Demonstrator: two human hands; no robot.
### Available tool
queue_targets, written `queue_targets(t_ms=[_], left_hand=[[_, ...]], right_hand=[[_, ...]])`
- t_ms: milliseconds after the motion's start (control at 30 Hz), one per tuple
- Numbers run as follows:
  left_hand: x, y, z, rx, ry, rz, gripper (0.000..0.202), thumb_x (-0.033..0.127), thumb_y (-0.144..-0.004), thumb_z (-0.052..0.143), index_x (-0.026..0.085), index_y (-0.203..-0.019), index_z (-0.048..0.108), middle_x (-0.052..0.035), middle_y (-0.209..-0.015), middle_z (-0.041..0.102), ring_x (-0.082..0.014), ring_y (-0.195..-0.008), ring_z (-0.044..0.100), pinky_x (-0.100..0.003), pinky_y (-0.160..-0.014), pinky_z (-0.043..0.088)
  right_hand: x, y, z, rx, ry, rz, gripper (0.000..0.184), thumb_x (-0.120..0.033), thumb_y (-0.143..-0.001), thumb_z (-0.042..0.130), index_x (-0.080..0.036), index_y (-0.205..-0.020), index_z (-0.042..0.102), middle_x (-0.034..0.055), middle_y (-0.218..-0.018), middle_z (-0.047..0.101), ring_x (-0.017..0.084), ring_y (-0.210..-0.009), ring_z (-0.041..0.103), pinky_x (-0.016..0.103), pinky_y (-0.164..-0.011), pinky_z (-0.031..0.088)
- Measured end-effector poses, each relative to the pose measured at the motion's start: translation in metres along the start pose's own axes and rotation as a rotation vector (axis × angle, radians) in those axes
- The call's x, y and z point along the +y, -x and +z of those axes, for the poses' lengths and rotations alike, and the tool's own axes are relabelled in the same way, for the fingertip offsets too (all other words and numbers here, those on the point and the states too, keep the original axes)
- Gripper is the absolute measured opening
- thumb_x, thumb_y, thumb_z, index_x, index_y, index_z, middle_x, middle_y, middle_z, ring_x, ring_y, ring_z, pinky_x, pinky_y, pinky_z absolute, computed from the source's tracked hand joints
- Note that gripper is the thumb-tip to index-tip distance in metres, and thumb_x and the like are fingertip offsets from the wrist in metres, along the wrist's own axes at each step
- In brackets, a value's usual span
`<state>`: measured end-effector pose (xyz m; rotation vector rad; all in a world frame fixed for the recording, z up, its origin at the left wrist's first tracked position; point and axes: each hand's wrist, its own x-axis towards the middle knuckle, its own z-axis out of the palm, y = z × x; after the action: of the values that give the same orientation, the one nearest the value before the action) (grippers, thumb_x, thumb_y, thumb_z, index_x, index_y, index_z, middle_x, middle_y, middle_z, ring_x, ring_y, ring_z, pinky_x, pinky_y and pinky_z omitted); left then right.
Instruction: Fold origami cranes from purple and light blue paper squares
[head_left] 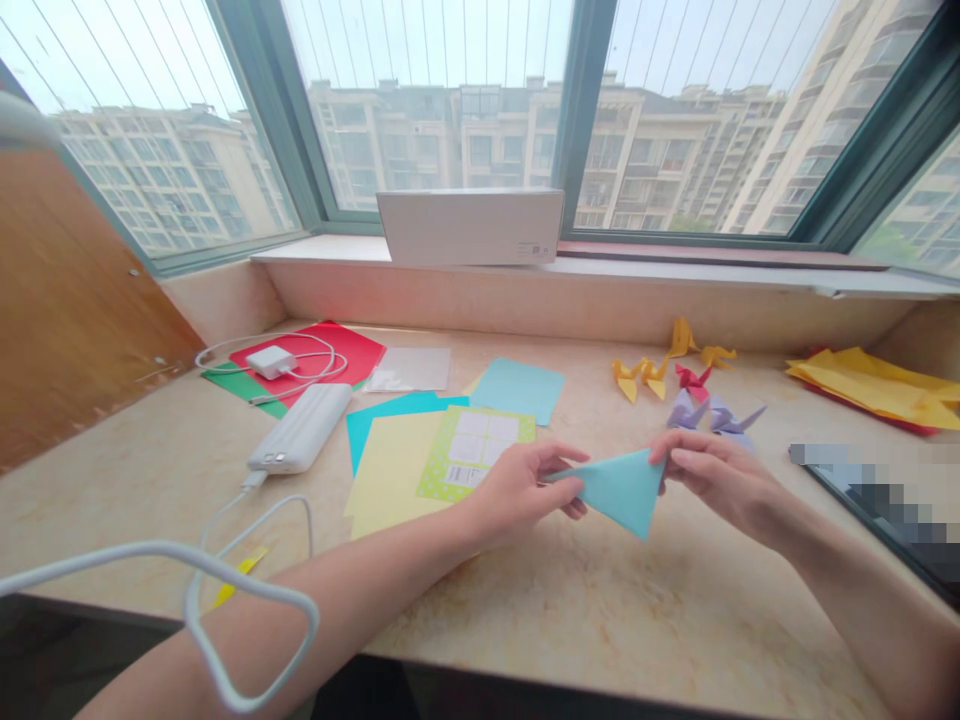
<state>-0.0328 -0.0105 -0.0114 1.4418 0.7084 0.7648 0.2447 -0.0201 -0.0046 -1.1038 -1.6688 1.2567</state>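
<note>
Above the marble surface (600, 620), just off it: blue paper triangle (624, 490) pinched at either corner, left hand (517, 492) and right hand (720, 478) each with grip clamped on it. Mid-fold, seemingly; corners to be kept matched for a clean crease, folded cranes (694, 400) near behind

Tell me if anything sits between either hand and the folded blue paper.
Nothing visible does. The left hand pinches the left corner of the blue paper triangle, and the right hand pinches its right corner. The purple paper cranes lie behind it and the yellow sheet lies to its left.
</note>
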Motion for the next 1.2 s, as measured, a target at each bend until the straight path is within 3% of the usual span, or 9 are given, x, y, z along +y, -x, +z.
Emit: queue_targets(t_ms=[167,333,433,500,600,667,833,933,1200], left_hand=[[0.000,0.008,0.003,-0.204,-0.166,-0.124,0.029,0.034,-0.088,0.061,0.013,-0.108,0.065,-0.0028,-0.072,0.066,-0.0134,-0.061,0.065,-0.024,-0.058,0.051],[0.010,0.012,0.008,-0.327,-0.272,-0.138,0.025,0.036,-0.095,0.050,0.014,-0.089,0.060,0.0023,-0.057,0.057,-0.0092,-0.047,0.055,-0.019,-0.050,0.042],[0.015,0.012,0.008,-0.252,-0.330,-0.112,0.024,0.033,-0.094,0.052,0.015,-0.078,0.057,0.0033,-0.054,0.056,-0.0081,-0.048,0.051,-0.018,-0.050,0.037],[0.017,0.011,0.009,-0.146,-0.312,-0.077,0.024,0.033,-0.094,0.052,0.015,-0.079,0.058,0.0035,-0.055,0.056,-0.0077,-0.049,0.049,-0.018,-0.053,0.038],[0.017,0.011,0.011,-0.006,-0.263,-0.040,0.024,0.035,-0.094,0.052,0.015,-0.083,0.058,0.0046,-0.052,0.055,-0.0073,-0.047,0.046,-0.019,-0.053,0.038],[0.016,0.011,0.012,0.025,-0.237,-0.029,0.025,0.038,-0.094,0.054,0.015,-0.086,0.059,0.0043,-0.052,0.056,-0.0070,-0.045,0.045,-0.018,-0.052,0.038],[0.009,0.014,0.015,-0.105,-0.162,-0.064,0.034,0.043,-0.099,0.043,0.013,-0.101,0.060,-0.0016,-0.070,0.067,-0.0065,-0.044,0.052,-0.018,-0.047,0.039],[0.007,0.015,0.014,-0.135,-0.171,-0.082,0.033,0.042,-0.100,0.042,0.014,-0.096,0.059,0.0021,-0.059,0.062,-0.0062,-0.042,0.052,-0.017,-0.046,0.038],[0.006,0.013,0.014,-0.168,-0.089,-0.122,0.031,0.041,-0.099,0.045,0.014,-0.096,0.060,0.0040,-0.057,0.061,-0.0054,-0.041,0.054,-0.017,-0.046,0.039]], right_hand=[[-0.003,-0.001,0.015,0.060,0.107,0.020,0.026,-0.043,-0.094,0.059,-0.022,-0.109,0.055,0.0007,-0.072,0.065,0.018,-0.069,0.061,0.032,-0.068,0.049],[-0.009,0.002,0.032,0.097,0.058,0.006,0.034,-0.046,-0.090,0.063,-0.022,-0.113,0.055,0.0075,-0.085,0.073,0.020,-0.069,0.062,0.035,-0.068,0.054],[-0.010,0.002,0.035,0.171,0.062,0.007,0.040,-0.050,-0.089,0.063,-0.023,-0.118,0.059,0.0061,-0.078,0.072,0.021,-0.067,0.063,0.034,-0.065,0.055],[-0.011,0.002,0.036,0.112,0.085,0.019,0.044,-0.054,-0.088,0.062,-0.023,-0.118,0.062,0.0061,-0.076,0.071,0.023,-0.073,0.065,0.035,-0.069,0.055],[-0.011,0.004,0.037,-0.028,0.212,0.062,0.038,-0.055,-0.085,0.064,-0.023,-0.104,0.071,0.0073,-0.084,0.072,0.026,-0.081,0.065,0.037,-0.075,0.054],[-0.011,0.006,0.037,-0.023,0.298,0.092,0.034,-0.055,-0.086,0.064,-0.022,-0.090,0.074,0.0061,-0.079,0.072,0.024,-0.076,0.064,0.035,-0.071,0.052],[-0.009,0.007,0.037,0.105,0.263,0.067,0.036,-0.056,-0.086,0.063,-0.022,-0.083,0.074,0.0049,-0.069,0.069,0.021,-0.068,0.062,0.032,-0.064,0.052],[-0.010,0.007,0.039,0.068,0.213,0.024,0.034,-0.054,-0.087,0.062,-0.023,-0.086,0.074,0.0043,-0.070,0.068,0.020,-0.067,0.062,0.031,-0.063,0.054],[-0.014,0.008,0.043,0.032,0.259,0.009,0.038,-0.053,-0.091,0.057,-0.021,-0.080,0.074,0.0050,-0.069,0.071,0.020,-0.066,0.066,0.030,-0.064,0.055]])
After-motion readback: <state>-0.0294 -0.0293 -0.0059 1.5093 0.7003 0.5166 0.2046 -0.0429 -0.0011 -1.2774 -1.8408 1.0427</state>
